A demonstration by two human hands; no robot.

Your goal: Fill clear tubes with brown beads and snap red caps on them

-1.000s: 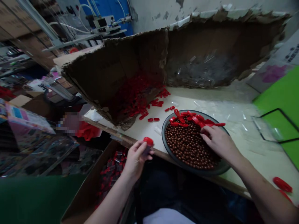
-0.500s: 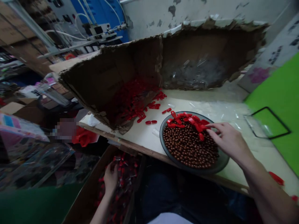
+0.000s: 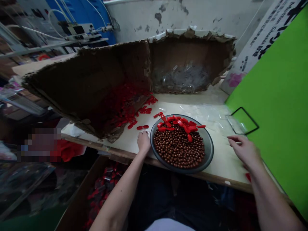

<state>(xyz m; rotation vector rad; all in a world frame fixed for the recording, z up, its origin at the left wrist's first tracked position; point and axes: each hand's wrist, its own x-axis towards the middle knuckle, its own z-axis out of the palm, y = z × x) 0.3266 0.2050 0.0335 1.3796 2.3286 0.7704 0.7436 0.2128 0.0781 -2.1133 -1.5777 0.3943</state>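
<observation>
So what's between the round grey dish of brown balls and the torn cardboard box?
In the head view, loose red plastic pieces lie there on the pale tabletop, between the round grey dish and the torn cardboard box.

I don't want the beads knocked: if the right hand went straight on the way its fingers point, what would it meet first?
Most likely the right rim of the dark round plate holding the brown beads. The right hand points left towards it. Height is hard to judge from this view, so the fingers might pass just above the rim.
</observation>
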